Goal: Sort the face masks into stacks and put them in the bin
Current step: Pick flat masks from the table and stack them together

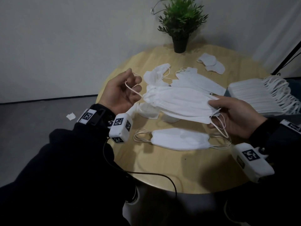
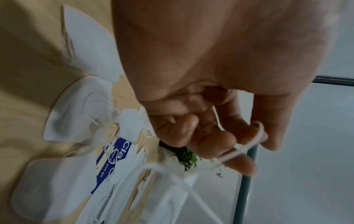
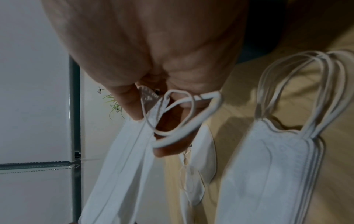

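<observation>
A white pleated face mask (image 1: 177, 105) hangs stretched between my hands above the round wooden table (image 1: 162, 168). My left hand (image 1: 125, 92) has its fingers (image 2: 208, 144) curled round the mask's left ear loop (image 2: 249, 147). My right hand (image 1: 234, 115) pinches the mask's right end (image 3: 153, 109), its ear loop (image 3: 191, 128) dangling over the fingers. A small stack of folded white masks (image 1: 180, 139) lies near the front, also in the right wrist view as masks (image 3: 268, 166). A tall pile of pleated masks (image 1: 257, 97) sits at the right edge. No bin shows.
Loose white masks (image 1: 195, 82) lie scattered behind the held one, with small cup-shaped masks (image 1: 211, 62) farther back. A potted plant (image 1: 180, 28) stands at the table's far edge. A blue-and-white packet (image 2: 113, 160) lies among the masks. A scrap of paper (image 1: 71, 115) lies on the floor.
</observation>
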Tool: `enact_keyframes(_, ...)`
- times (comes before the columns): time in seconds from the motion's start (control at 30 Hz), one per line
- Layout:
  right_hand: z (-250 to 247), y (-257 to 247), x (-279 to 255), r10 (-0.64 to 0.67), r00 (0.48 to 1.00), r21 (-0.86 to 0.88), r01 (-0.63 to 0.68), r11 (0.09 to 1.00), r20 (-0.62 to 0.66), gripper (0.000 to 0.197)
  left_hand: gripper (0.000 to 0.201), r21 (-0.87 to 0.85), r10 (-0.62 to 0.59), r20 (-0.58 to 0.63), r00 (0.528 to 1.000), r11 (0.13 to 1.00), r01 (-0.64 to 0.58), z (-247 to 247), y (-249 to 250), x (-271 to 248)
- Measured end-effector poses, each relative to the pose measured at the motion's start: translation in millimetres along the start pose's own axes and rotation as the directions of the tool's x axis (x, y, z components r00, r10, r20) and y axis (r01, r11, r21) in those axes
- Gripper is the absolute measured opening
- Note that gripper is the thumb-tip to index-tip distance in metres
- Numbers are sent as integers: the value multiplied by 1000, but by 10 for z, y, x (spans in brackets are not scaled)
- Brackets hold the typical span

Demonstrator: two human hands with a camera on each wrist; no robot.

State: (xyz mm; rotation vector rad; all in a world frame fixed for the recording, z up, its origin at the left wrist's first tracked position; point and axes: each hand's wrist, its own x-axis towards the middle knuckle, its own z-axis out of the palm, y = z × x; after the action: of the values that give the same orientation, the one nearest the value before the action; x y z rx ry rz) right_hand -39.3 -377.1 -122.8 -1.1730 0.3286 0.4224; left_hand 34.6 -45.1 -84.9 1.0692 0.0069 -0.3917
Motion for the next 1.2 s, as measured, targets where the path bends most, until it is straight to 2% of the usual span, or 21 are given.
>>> enact_keyframes(0.07, -6, 10, 15, -1, 1000, 12, 1, 1000, 25, 49, 39, 141, 7, 5, 1000, 990, -8, 15, -7, 1)
enact_keyframes(0.13, -9, 13, 27, -10, 999, 29, 9, 1000, 38, 44, 35, 358, 29, 21, 999, 933, -35, 21, -12, -5)
enact_keyframes(0.2, -18, 16, 45, -20, 999, 37, 19, 999, 29, 41, 27, 564, 51, 24, 998, 824, -55, 36, -10, -30)
enact_keyframes(0.27, -16, 21, 59, -33, 999, 39, 32, 999, 10, 43, 23, 754, 88, 18, 996, 653, -71, 62, -18, -79)
enact_keyframes(0.33, -16, 30, 72, -49, 999, 42, 49, 998, 0, 47, 10, 847, 116, 4, 993, 528, -65, 99, -63, -108)
enact_keyframes(0.37, -15, 36, 77, -56, 998, 37, 56, 998, -2, 48, 2, 858, 115, -5, 993, 510, -55, 123, -81, -122)
enact_keyframes(0.43, -1, 45, 80, -65, 998, 4, 65, 998, -7, 44, 12, 852, 123, -21, 992, 522, -47, 105, -107, -110)
enact_keyframes(0.47, 15, 43, 71, -64, 998, -22, 64, 998, -11, 37, 12, 824, 122, -25, 992, 565, -49, 79, -94, -92)
enact_keyframes(0.53, 44, 51, 57, -56, 998, -86, 53, 995, -35, 25, 11, 711, 99, -45, 994, 702, -38, 19, -23, -52)
enact_keyframes(0.63, 51, 100, 72, -42, 998, -160, 34, 987, -48, 31, 18, 340, -23, -8, 1000, 940, 24, -101, 112, 12)
enact_keyframes(0.7, 64, 138, 78, -27, 999, -199, 19, 980, -35, 32, 26, 89, -49, 53, 997, 995, 44, -139, 172, 24)
enact_keyframes(0.8, 121, 160, 48, 97, 995, -261, -85, 961, 33, 25, 34, -272, -13, 29, 1000, 962, 20, -114, 188, 36)
enact_keyframes(0.9, 170, 211, 43, 173, 980, -336, -131, 933, 99, 43, 33, -478, 63, -24, 998, 876, -67, -91, 243, 46)
enact_keyframes(0.97, 196, 235, 34, 161, 983, -365, -120, 923, 84, 41, 34, -504, 83, -2, 997, 861, -73, -159, 302, 57)
enact_keyframes(1.03, 197, 238, 42, 130, 990, -349, -101, 932, 59, 32, 35, -526, 63, 52, 997, 850, -26, -241, 350, 52)
enact_keyframes(1.1, 200, 222, 48, 104, 994, -301, -88, 950, 40, 27, 36, -487, 44, 54, 998, 873, -12, -312, 377, 40)
enact_keyframes(1.2, 214, 203, 39, 62, 997, -203, -52, 978, 48, 31, 33, -385, 37, 37, 999, 923, -20, -335, 380, 18)
